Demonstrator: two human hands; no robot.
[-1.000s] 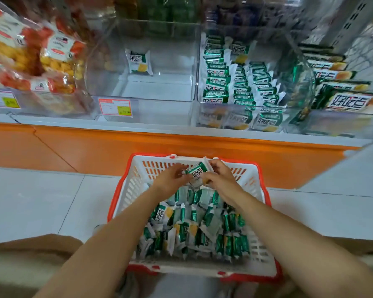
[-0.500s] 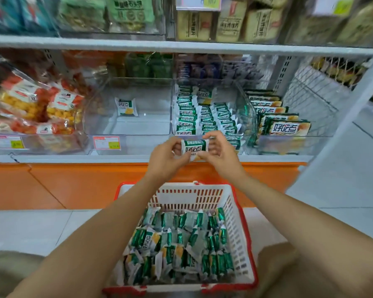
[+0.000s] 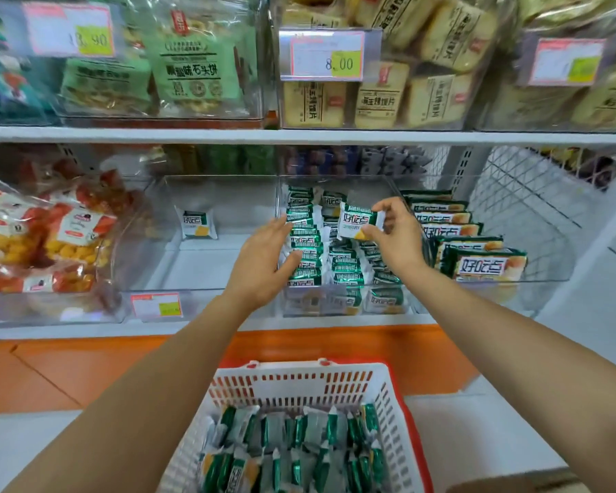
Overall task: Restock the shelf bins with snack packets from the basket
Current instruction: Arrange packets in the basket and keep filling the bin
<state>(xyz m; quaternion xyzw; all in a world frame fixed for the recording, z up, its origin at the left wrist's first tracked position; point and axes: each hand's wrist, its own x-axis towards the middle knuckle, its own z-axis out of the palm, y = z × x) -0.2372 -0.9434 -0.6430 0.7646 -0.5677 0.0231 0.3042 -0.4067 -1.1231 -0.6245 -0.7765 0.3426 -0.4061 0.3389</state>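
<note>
**Head view**

1. The right hand (image 3: 399, 240) pinches one snack packet (image 3: 357, 219) by its right edge, between thumb and curled fingers. The packet is held upright, printed face toward the camera, above the rear half of the middle bin (image 3: 299, 309).
2. The left hand (image 3: 264, 257) grips nothing. Its fingers are extended and loosely spread, with the fingertips (image 3: 284, 220) against the left-hand row of stocked packets (image 3: 304, 243) in the same bin.
3. The middle bin is clear plastic. It contains green-and-white packets standing on edge in rows that run front to back.
4. The adjacent bin (image 3: 207, 272) to the left is also clear. It holds a single packet (image 3: 196, 224) near its rear wall.
5. The bin to the right holds larger green packs (image 3: 484, 266) of the same brand, stacked in a stepped row.
6. The white basket (image 3: 299, 386) with a red rim sits on the floor below the shelf, between the two forearms. It contains loose packets (image 3: 299, 443) of the same green-and-white type, lying in no fixed order.
7. Far left on the lower shelf: red-and-yellow snack bags (image 3: 50, 236).
8. The upper shelf (image 3: 299, 136) carries green and tan bagged goods. A price tag (image 3: 326, 55) on it reads 8.00.
</note>
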